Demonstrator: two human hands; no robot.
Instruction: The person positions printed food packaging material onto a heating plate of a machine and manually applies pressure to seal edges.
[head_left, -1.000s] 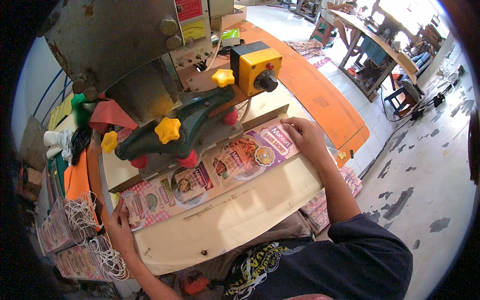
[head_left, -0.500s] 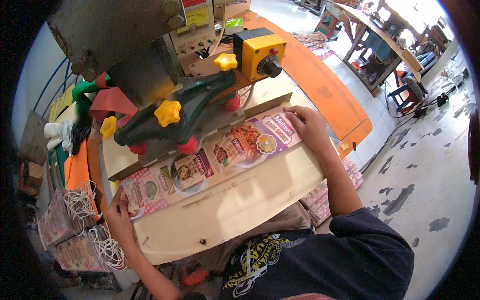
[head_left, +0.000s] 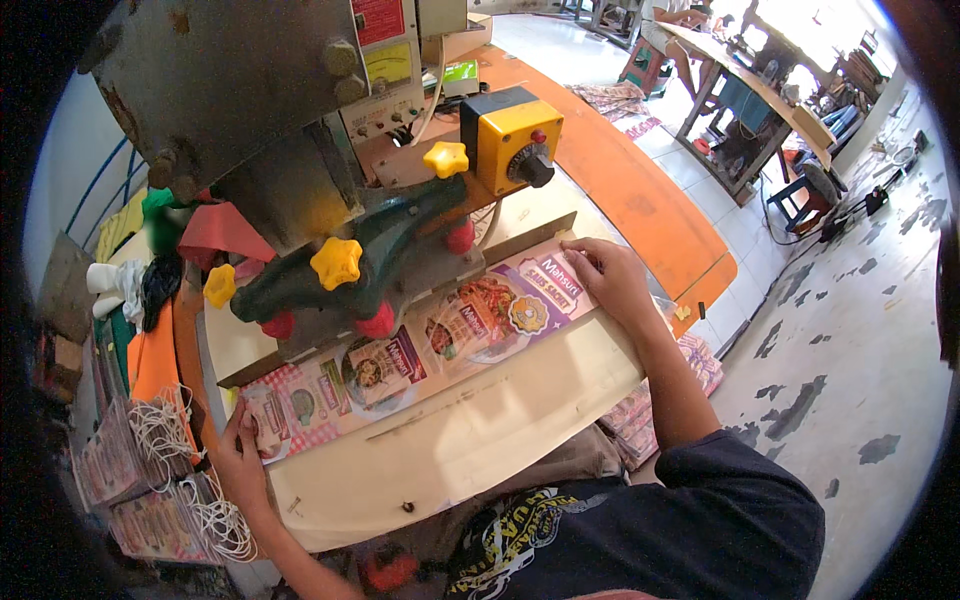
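A long printed plastic sheet [head_left: 402, 366] with food pictures lies slantwise on the cream work surface [head_left: 470, 440], its far edge along a metal bar [head_left: 545, 229]. At the near-left end, my left hand [head_left: 240, 460] grips the sheet's edge with thumb and fingers. My right hand [head_left: 608, 278] pinches its right end, fingers curled at the far corner. Over the sheet's far side stands a press head [head_left: 385, 240] with a dark green frame, yellow star knobs [head_left: 337, 263] and red knobs [head_left: 375, 318]. Whether its lower edge touches the sheet is hidden.
A yellow box with a black dial [head_left: 510, 140] stands on the orange table [head_left: 660, 210]. Bundles of printed bags with white cords [head_left: 165, 480] lie at left; more printed stacks [head_left: 640, 405] are beneath my right arm. A person [head_left: 680, 35] sits by a far table.
My view has tilted up slightly, so everything sits lower in the picture. Both hands keep their places on the sheet's ends.
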